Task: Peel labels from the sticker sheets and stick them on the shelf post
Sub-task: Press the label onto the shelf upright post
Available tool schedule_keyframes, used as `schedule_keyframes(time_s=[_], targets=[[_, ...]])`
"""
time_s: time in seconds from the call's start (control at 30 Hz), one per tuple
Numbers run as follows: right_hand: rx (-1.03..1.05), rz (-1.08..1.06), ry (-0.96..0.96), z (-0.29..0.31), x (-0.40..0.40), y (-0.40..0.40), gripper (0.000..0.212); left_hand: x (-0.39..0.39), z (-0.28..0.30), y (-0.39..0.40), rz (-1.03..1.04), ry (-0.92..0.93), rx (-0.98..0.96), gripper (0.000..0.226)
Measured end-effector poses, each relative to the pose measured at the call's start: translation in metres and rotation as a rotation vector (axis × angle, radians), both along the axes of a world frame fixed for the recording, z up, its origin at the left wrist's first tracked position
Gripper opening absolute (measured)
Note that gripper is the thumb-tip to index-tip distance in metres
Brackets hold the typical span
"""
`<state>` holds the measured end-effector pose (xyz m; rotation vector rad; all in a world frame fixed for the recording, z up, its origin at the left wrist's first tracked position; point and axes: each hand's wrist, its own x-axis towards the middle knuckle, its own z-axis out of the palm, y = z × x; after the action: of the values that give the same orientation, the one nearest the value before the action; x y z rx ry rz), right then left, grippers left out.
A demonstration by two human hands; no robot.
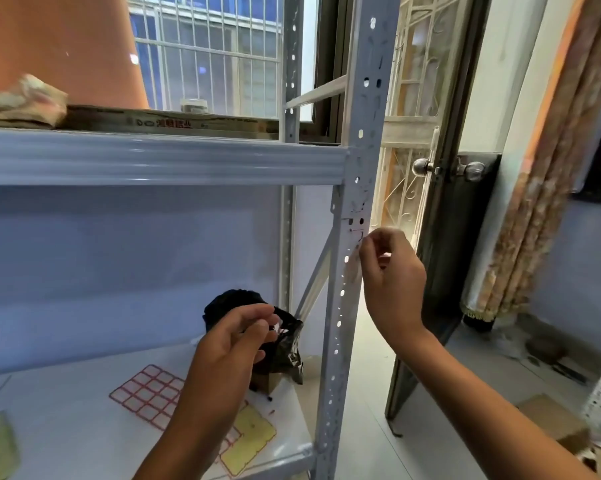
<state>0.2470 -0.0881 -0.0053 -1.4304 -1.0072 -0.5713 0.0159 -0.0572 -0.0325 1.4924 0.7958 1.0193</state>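
Head view: R hand (392, 271) is up at the post (352, 237), fingertips (365, 244) pinched together right at its front edge, beside a white label (353, 233) w/ red lines already on the post. Looks like the sticking step: a label is being pressed or set on, though whether R pinches a fresh label or only touches the stuck one, can't tell, too small and blurred.

L hand (236, 337) hangs lower, over the shelf (67, 410), thumb and forefinger close together, other fingers loosely curled. May hold a peeled label or a scrap of backing; can't tell. It sits in front of a black bag (285, 348).

Sticker sheets lie on the shelf under the L arm: red grid sheet (146, 393) w/ white labels, yellow sheet (250, 434) nearer the post. Both flat, near the shelf's front right corner.

Next, prob.: smooth the label flat along the post w/out covering the holes, then go back down to the sheets for another. Needs a fingernail under a label corner and a slow peel so it doesn't curl.
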Motion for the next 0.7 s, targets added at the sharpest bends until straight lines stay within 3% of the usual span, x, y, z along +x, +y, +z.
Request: schedule_keyframes(time_s=[0.23, 0.43, 0.57, 0.7], targets=[[0.02, 0.136, 0.008, -0.014, -0.038, 0.003, 0.008, -0.002, -0.005, 0.017, 0.002, 0.001, 0.027, 0.024], [-0.416, 0.353, 0.141, -0.124, -0.103, 0.042, 0.014, -0.022, -0.006, 0.052, 0.086, -0.035, 0.075, 0.023], [-0.519, 0.289, 0.28, -0.167, -0.098, 0.096, 0.013, -0.037, -0.006, 0.075, 0.136, -0.099, 0.07, 0.026], [-0.514, 0.146, 0.354, -0.164, -0.071, 0.152, 0.018, -0.052, -0.01, 0.095, 0.148, -0.127, 0.07, 0.026]])
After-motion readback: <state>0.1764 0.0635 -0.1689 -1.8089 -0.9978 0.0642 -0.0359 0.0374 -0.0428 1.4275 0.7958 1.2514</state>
